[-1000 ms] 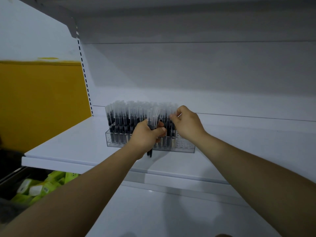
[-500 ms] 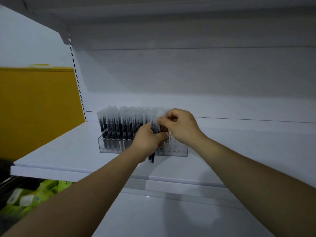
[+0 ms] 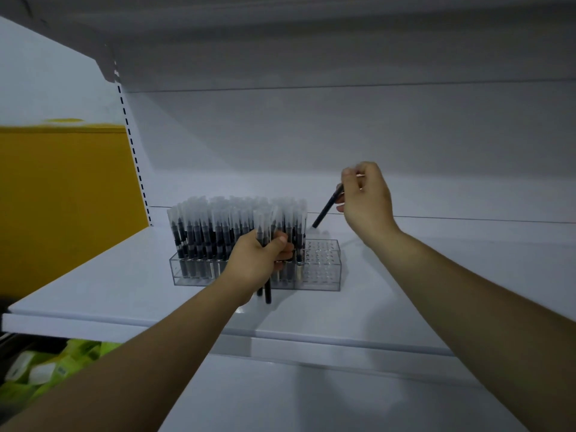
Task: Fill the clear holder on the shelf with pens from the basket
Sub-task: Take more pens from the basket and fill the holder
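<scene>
A clear holder [image 3: 324, 269] stands on the white shelf [image 3: 109, 288], packed with several upright black pens with frosted caps [image 3: 212, 226]; only its right end shows empty holes. My left hand [image 3: 258, 260] grips a small bunch of pens [image 3: 267, 294] in front of the holder, their tips hanging below my fist. My right hand [image 3: 364, 198] is raised above and to the right of the holder and pinches a single black pen [image 3: 327, 210], tilted with its lower end pointing down-left toward the empty holes. The basket is out of view.
The shelf's back panel and an upper shelf [image 3: 311, 32] close in the space above. A perforated upright [image 3: 131, 141] runs down the left, with a yellow wall [image 3: 62, 207] beyond. Green and white packages [image 3: 46, 369] lie below the shelf at bottom left.
My right hand has pulled one pen from the bunch in my left hand and lifted it up and to the right. My left hand stays in front of the holder.
</scene>
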Tool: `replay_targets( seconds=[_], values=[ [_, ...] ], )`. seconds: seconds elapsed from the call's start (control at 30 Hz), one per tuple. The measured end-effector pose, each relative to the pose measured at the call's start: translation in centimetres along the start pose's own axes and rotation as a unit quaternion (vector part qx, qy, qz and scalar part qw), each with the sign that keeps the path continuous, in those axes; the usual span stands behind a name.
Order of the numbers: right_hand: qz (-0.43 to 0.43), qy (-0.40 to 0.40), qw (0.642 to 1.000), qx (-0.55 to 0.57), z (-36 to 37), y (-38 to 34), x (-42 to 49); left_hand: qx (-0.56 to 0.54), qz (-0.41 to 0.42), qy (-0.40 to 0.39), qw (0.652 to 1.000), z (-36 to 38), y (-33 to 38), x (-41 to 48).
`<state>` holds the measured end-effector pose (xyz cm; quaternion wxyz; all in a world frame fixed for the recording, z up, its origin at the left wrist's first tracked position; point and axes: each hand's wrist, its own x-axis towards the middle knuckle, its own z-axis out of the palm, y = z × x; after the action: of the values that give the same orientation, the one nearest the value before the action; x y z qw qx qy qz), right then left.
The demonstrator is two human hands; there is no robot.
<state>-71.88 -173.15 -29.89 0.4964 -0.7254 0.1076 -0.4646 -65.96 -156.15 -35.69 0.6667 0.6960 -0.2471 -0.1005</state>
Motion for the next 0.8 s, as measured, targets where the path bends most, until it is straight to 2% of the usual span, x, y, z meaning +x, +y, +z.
replay_targets(
  seconds=[0.3,0.6,0.8],
  values=[
    [-0.006,-0.072,0.992,-0.103,2.0,3.6,0.3,0.013,0.008,-0.022,1.0,0.3,-0.1,0.2],
    [-0.017,-0.124,0.98,-0.157,3.3,5.5,0.8,0.022,0.009,-0.029,0.999,0.3,-0.4,0.6],
    [0.036,-0.168,0.956,-0.236,4.2,6.5,1.5,0.019,0.007,-0.029,0.999,0.4,-0.4,0.5]
  ],
)
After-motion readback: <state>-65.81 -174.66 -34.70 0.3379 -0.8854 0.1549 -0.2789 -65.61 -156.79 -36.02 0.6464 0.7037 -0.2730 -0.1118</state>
